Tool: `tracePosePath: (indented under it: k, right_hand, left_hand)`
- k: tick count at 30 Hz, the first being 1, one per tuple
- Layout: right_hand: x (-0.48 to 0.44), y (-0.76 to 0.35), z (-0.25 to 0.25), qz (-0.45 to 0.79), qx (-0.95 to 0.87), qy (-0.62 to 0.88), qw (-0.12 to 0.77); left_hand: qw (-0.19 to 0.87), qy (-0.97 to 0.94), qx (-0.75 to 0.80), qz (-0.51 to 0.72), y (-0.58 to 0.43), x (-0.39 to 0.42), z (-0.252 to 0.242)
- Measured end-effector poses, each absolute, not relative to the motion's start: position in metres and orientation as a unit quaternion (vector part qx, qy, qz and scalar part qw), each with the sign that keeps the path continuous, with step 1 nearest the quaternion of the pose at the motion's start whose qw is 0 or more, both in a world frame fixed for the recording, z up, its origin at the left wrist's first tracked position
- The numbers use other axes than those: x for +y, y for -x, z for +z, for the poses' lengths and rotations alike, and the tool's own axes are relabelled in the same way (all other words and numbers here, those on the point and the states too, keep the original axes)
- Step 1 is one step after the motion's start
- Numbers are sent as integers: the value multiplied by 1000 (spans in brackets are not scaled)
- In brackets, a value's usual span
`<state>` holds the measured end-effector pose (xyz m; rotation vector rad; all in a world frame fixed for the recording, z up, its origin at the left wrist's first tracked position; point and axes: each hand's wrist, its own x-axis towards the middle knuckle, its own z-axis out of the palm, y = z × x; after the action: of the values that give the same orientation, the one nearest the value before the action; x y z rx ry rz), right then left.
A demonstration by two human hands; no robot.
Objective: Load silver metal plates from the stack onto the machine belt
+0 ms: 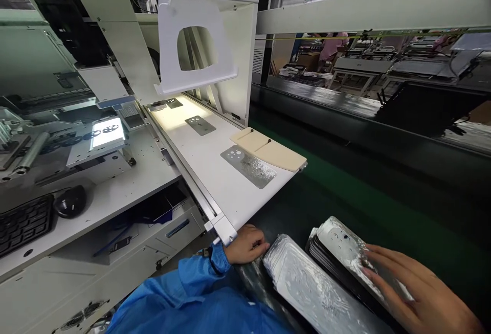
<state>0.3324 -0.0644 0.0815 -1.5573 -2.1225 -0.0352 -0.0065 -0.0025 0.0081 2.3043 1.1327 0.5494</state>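
Phone back panel (340,239) is being touched by spread right hand (416,285); left hand (246,245) is being held curled, both grips unclear. Likely light, stiff, slippery; edge hold being advised.

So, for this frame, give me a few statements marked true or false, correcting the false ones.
1. The right hand touches the right stack of phone back panels. True.
2. The black mouse sits right of the keyboard. True.
3. The left hand grips the mouse. False: it is beside the conveyor belt's near end.
4. The beige plate lies along the belt's left edge. False: right edge.
5. The left sleeve is blue. True.
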Motion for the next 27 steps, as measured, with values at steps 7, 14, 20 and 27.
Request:
tracePosePath:
  k: [7,14,20,27]
  right_hand:
    - [-71,-329,71,-47,-807,534,250]
    - [-70,-334,66,-67,-815,536,210]
    - [-69,-338,60,-61,-818,535,201]
    - [-69,-342,54,-82,-821,530,193]
  left_hand:
    - [238,-854,419,195,5,-1,4]
    - [224,-860,405,216,6,-1,0]
    - [226,-857,406,223,7,-1,-2]
    - [234,-853,412,218,6,-1,-2]
